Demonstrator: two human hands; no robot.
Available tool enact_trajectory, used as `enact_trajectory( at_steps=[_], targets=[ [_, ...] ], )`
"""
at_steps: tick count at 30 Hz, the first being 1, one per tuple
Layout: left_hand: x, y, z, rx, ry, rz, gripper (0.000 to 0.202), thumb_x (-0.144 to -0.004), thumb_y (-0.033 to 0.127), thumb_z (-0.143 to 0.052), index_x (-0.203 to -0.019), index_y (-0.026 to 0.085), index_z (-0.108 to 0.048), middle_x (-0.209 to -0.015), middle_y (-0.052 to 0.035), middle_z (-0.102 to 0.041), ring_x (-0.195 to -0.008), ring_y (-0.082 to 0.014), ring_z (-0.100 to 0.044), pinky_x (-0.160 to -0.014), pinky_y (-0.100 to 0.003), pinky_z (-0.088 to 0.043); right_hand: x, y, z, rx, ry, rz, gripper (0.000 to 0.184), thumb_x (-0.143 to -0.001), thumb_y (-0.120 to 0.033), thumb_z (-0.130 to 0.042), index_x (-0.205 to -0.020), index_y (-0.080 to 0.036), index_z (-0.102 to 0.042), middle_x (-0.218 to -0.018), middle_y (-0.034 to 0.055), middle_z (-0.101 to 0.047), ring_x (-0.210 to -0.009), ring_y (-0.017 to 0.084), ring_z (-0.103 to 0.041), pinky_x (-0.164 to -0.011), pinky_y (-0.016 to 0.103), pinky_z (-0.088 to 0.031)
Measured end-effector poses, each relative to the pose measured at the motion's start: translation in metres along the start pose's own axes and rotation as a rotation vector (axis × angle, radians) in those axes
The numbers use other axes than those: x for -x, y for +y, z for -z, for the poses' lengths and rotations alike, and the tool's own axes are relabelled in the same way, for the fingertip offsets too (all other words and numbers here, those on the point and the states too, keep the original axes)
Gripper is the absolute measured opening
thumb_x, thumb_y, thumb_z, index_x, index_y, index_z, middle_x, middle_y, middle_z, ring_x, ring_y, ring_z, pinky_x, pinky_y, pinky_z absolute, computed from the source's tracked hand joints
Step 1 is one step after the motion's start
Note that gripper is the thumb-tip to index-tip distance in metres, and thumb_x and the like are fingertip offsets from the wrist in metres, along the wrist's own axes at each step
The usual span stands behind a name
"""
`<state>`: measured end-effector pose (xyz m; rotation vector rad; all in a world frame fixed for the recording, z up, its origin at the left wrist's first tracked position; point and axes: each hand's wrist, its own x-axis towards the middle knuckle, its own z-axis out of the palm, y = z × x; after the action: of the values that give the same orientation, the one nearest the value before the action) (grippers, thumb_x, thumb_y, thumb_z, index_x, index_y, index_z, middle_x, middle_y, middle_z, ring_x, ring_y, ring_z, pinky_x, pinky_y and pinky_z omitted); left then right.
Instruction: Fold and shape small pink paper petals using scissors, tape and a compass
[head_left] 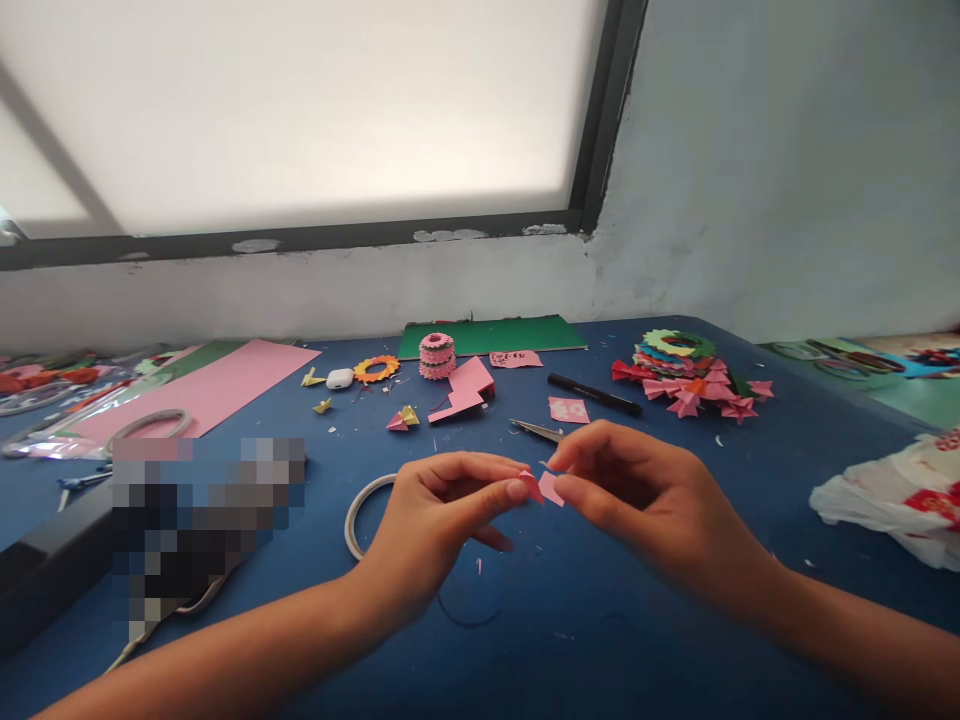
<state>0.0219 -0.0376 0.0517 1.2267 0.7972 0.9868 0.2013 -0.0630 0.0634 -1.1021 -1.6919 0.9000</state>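
Note:
My left hand pinches a small folded piece of pink paper between thumb and fingertips. Close beside it, my right hand is curved, with a narrow gap showing between thumb and index finger. A small pink paper square appears at the right thumb's tip; whether it is touched or lies on the table behind, I cannot tell. Scissors lie just beyond the right hand, their handles hidden by it. Past them are a patterned pink paper scrap and a black pen.
On the blue table lie a tape roll, cut pink card, a pink ring stack, an orange paper ring and a white earbud case. Folded paper pieces and a plastic bag are at right.

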Motion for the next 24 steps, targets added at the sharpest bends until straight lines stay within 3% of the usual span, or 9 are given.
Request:
enact_trajectory(
  at_steps=[7,13,24],
  targets=[
    [0.002,-0.0018,0.0015,0.068,0.01,-0.098,0.007,-0.071,0.014,-0.074,-0.067,0.021,-0.073,-0.08,0.0013,-0.072,-0.07,-0.0097,-0.066,-0.046,-0.01,-0.054,0.0072,-0.0067,-0.0011,-0.061,-0.139,-0.019,0.013,-0.085,-0.033,-0.051,-0.086,-0.024,-0.06,-0.053,-0.0074,-0.037,-0.046,0.007,-0.033,-0.041,0.019,-0.028],
    [0.0025,-0.0004,-0.0001,0.116,0.012,-0.108,0.011,-0.072,0.014,-0.073,-0.078,0.023,-0.074,-0.074,0.0024,-0.072,-0.065,-0.0097,-0.067,-0.043,-0.01,-0.055,0.0098,-0.0085,-0.0003,-0.097,-0.18,-0.039,0.016,-0.086,-0.032,-0.049,-0.094,-0.025,-0.062,-0.054,-0.0077,-0.034,-0.046,0.007,-0.03,-0.041,0.02,-0.025],
    [0.0028,-0.0037,0.0013,0.062,0.006,-0.19,0.013,-0.072,0.012,-0.073,-0.077,0.025,-0.076,-0.081,0.001,-0.069,-0.067,-0.0102,-0.066,-0.044,-0.011,-0.056,0.0079,-0.0087,0.0,-0.103,-0.217,-0.104,0.025,-0.086,-0.036,-0.049,-0.104,-0.023,-0.06,-0.054,-0.0079,-0.031,-0.046,0.007,-0.028,-0.041,0.02,-0.024]
  ],
)
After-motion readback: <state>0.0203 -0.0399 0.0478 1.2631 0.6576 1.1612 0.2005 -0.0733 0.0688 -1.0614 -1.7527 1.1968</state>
